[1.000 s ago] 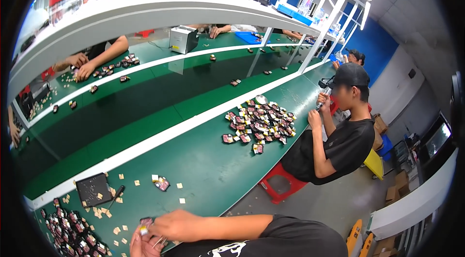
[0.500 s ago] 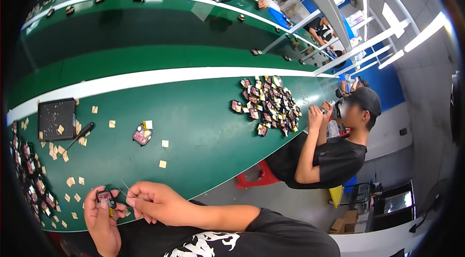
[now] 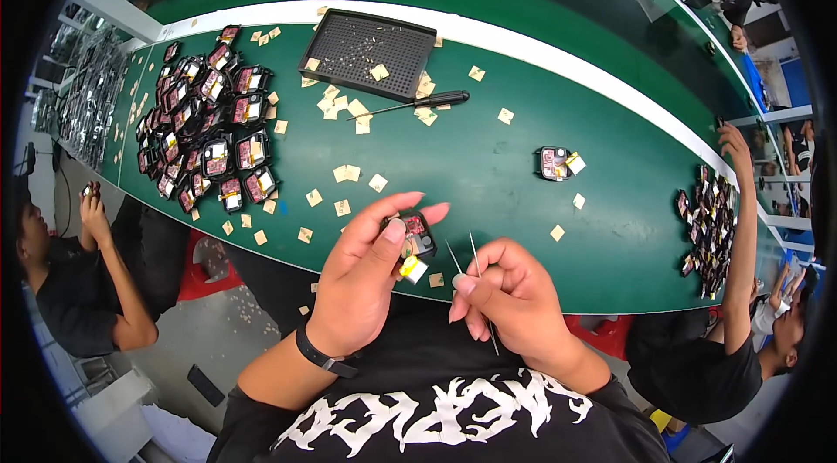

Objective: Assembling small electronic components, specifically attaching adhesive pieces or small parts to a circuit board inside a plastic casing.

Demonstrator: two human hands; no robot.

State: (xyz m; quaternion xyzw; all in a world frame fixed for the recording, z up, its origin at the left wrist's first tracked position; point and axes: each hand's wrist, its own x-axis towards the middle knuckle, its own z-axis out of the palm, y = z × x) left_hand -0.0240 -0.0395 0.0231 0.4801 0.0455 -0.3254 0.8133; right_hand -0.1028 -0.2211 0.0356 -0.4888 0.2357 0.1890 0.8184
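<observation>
My left hand (image 3: 359,284) grips a small black-cased device (image 3: 424,241) with a reddish circuit board, between thumb and fingers. From the device's lower edge hangs a white and yellow piece (image 3: 413,268). My right hand (image 3: 514,297) pinches a pair of thin metal tweezers (image 3: 454,257). The two tips stand apart, just to the right of the device and not touching it. Both hands are over the table's near edge. Another such device (image 3: 554,163) lies alone on the green table (image 3: 471,184), farther off to the right.
Many similar devices are heaped at left (image 3: 214,127) and far right (image 3: 708,228). A black perforated tray (image 3: 370,53) and a screwdriver (image 3: 445,99) lie toward the back, among scattered beige square pieces (image 3: 377,182). Co-workers sit on either side; the right one's arm (image 3: 741,236) reaches over the table.
My view has swung left, bringing the left heap and tray nearer the middle. The tweezers remain in my right hand and the device in my left. The right co-worker's arm now stretches out.
</observation>
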